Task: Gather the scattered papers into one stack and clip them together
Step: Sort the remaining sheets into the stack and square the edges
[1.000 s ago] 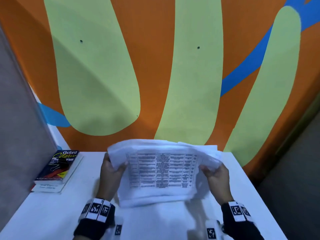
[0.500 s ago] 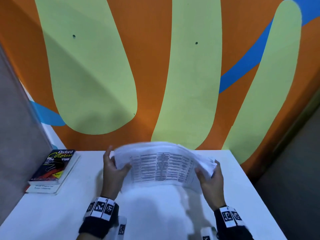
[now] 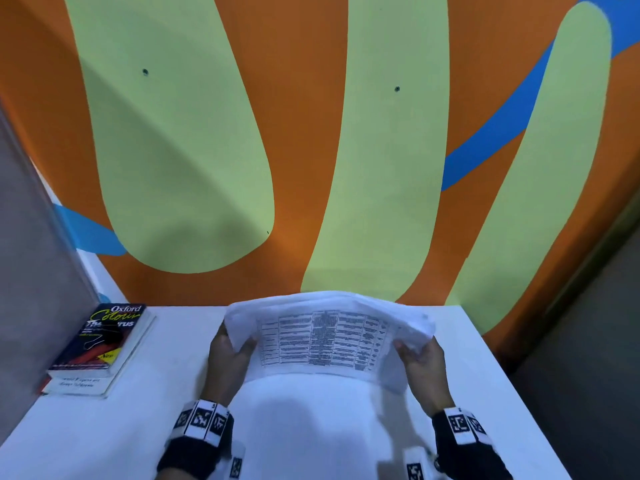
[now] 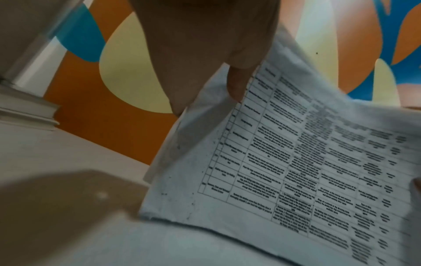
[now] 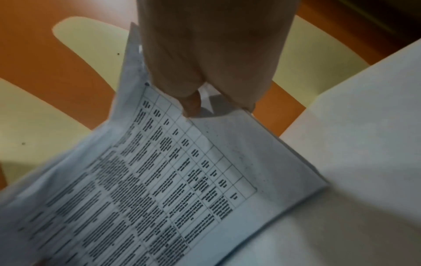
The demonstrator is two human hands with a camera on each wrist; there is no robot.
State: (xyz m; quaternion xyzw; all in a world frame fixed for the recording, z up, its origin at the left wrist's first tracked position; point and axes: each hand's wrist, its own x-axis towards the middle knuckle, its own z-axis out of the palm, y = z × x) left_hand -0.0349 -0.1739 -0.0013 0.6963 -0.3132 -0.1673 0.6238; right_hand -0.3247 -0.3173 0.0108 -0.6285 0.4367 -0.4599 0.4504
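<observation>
Standing on edge on the white table (image 3: pixel 145 427), the paper stack (image 3: pixel 325 344) is pinched at its ends between thumb and fingers of the left hand (image 3: pixel 228 355) and right hand (image 3: pixel 424 362), right of the book (image 3: pixel 100 341)

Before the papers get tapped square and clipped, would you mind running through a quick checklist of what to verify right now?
1. Left hand grips the left edge of the papers: ok.
2. Right hand grips the right edge: ok.
3. All sheets gathered into one bundle, none seen loose on the table: ok.
4. Edges flush: not ok; the bundle bows upward and sheet edges sit staggered at both sides.
5. Clip within reach: cannot tell; a wire shape lies on the Oxford book at the table's left, too small to identify.
6. Bare table below the bundle for tapping: ok.
</observation>
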